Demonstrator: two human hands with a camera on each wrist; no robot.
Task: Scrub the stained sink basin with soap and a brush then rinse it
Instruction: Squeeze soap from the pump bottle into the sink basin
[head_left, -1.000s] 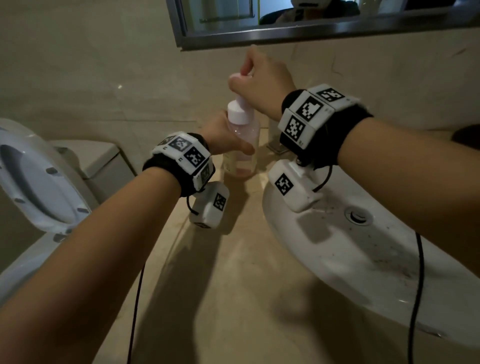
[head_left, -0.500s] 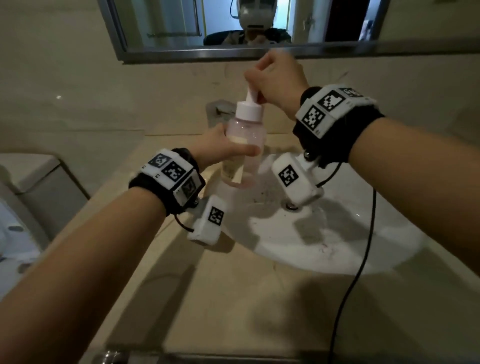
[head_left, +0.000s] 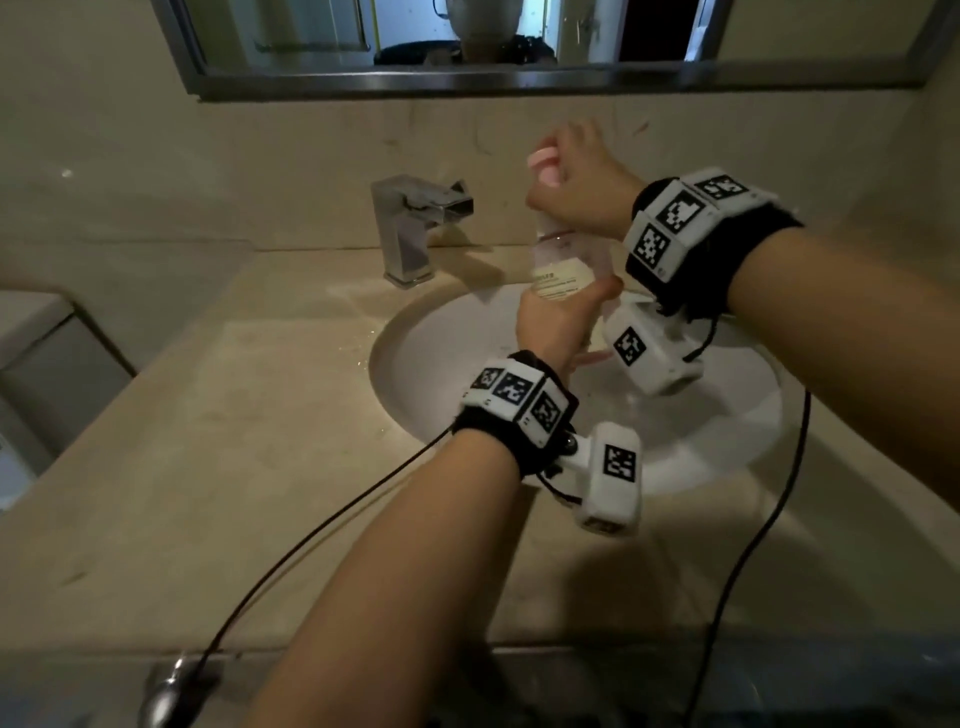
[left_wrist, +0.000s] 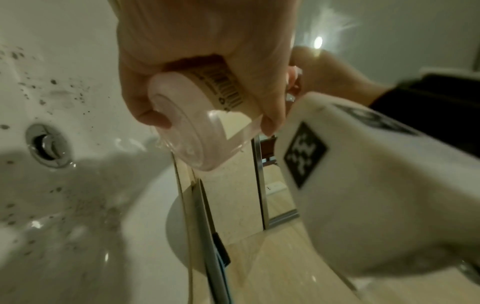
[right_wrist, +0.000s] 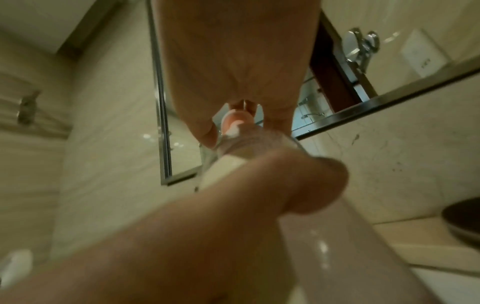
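Clear soap bottle (head_left: 563, 260) with pink cap, held above the white, dark-speckled sink basin (head_left: 447, 364).

One soap bottle (head_left: 563, 270), one sink basin (head_left: 415, 364), one faucet (head_left: 410, 228), one mirror (head_left: 519, 78), two hands.

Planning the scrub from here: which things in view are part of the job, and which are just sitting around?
In the job: soap bottle, held by left hand; its pump top under right hand; stained sink basin; faucet.

Lying about: mirror; dark dish.
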